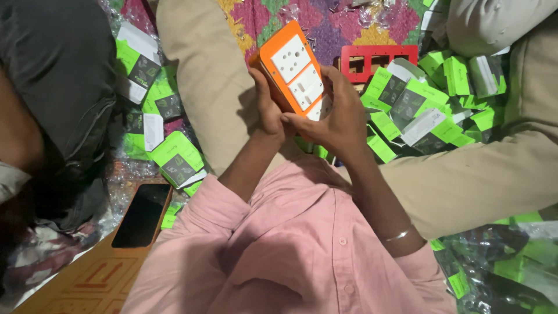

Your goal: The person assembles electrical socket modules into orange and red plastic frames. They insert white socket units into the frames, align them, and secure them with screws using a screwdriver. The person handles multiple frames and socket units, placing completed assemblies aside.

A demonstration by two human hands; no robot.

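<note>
Both hands on an orange switchboard (293,72) with white socket and switch modules in its face, held up over the lap, tilted, long axis running up-left to down-right. Left hand (268,107) grips the lower-left edge, fingers curled behind the orange body, thumb on the rim. Right hand (340,116) wraps the lower end, fingers closed around it, thumb pressing on the lowest white module (321,107). Upper two modules fully exposed. Thin metal bangle (398,235) on the right wrist, pink shirt (290,244) below. Red empty frame plate (378,61) lies flat on the patterned mat (331,23) just beyond the switchboard. Heaps of green-and-white small cartons (418,104) to the right, more (174,154) to the left. Black phone (142,215) face up on a cardboard box (99,273), lower left. Another person's dark-trousered leg (58,70) at far left.
</note>
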